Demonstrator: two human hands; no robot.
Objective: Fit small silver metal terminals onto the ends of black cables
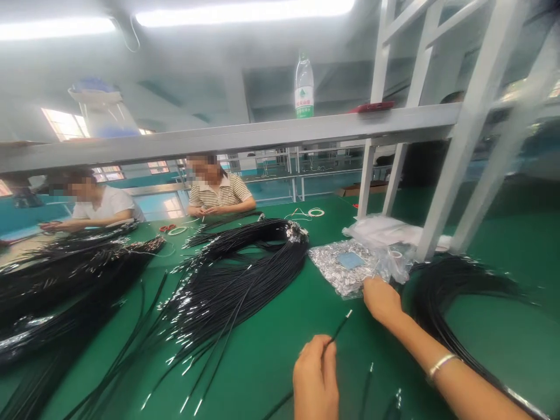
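Note:
My left hand [315,376] is closed in a pinch on a thin black cable [338,330] whose metal tip points up and to the right over the green table [271,350]. My right hand [381,298], a silver bracelet on its wrist, reaches into a clear plastic bag of small shiny metal parts [345,265]; its fingertips are curled at the bag's near edge and what they hold is hidden. Two more loose cables [366,382] lie beside my left hand.
A big bundle of black cables [236,274] fans across the table's middle, more bundles lie at the left [56,274] and right [455,291]. White frame posts [450,175] rise at right. Two people [219,189] sit across the table. A bottle [304,87] stands on the shelf.

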